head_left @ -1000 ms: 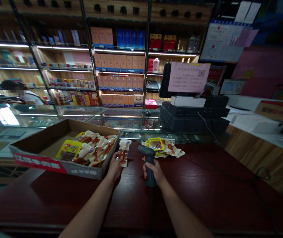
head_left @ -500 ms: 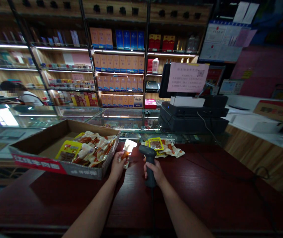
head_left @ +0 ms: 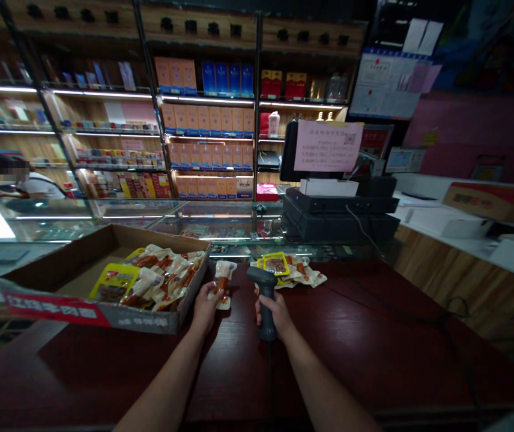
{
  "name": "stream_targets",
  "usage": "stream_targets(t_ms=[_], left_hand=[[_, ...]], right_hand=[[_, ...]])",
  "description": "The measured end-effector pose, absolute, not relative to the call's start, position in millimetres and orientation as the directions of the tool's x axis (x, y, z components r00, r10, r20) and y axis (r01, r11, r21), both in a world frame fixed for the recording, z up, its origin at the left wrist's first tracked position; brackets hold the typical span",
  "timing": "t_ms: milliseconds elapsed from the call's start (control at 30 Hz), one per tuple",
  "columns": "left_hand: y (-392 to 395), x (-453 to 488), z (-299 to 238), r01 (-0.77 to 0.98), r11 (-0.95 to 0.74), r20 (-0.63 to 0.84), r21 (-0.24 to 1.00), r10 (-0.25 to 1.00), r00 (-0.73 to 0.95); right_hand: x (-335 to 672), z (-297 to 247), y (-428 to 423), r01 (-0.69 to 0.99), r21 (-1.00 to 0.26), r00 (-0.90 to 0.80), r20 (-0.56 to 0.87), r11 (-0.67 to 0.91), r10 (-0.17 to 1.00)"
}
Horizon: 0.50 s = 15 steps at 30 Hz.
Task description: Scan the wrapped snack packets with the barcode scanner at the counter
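Note:
Between the thumb and fingers of my left hand (head_left: 206, 307) is a clear vacuum-sealed snack pack (head_left: 223, 282) with a reddish-brown sausage-like piece inside. My right hand (head_left: 275, 311) is wrapped round the grip of a dark grey barcode scanner (head_left: 262, 277), held upright with its head toward the left. Left of my left hand stands a shallow cardboard box (head_left: 99, 315), partly filled with similar packs (head_left: 167, 273) and a yellow-edged pack (head_left: 115, 282). Behind the scanner lies a small pile of packs (head_left: 304, 275) with a yellow-framed pack (head_left: 275, 264) on top.
Everything rests on a dark red wooden counter (head_left: 234, 372). A glass display case (head_left: 212, 210) runs behind it. A monitor with a pink notice (head_left: 326, 146) stands on black till units (head_left: 338, 219). The scanner's cable hangs toward me. A person (head_left: 18, 177) is at far left.
The view has shifted slightly. The glare on the snack pack in my left hand has gone, and its brown contents now show. Both hands keep their holds.

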State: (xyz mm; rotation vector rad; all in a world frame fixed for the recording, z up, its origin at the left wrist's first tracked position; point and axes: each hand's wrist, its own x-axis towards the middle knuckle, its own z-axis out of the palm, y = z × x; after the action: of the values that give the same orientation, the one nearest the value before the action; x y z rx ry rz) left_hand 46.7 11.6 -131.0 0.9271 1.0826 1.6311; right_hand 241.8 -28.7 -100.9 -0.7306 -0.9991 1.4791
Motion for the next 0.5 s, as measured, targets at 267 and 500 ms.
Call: stream_targets(t_ms=[267,500], left_hand=[[23,93,-95,-0.471,-0.072,0.007,0.879,0.99,-0.139],[58,179,-66,-0.522,-0.09,0.117,0.848,0.993,0.018]], right_hand=[[279,-60,-35,-0.481,-0.872,0.007,0.106,0.096,0.994],[341,-47,-48,-0.457,-0.87,0.177,0.114,0.184,0.978]])
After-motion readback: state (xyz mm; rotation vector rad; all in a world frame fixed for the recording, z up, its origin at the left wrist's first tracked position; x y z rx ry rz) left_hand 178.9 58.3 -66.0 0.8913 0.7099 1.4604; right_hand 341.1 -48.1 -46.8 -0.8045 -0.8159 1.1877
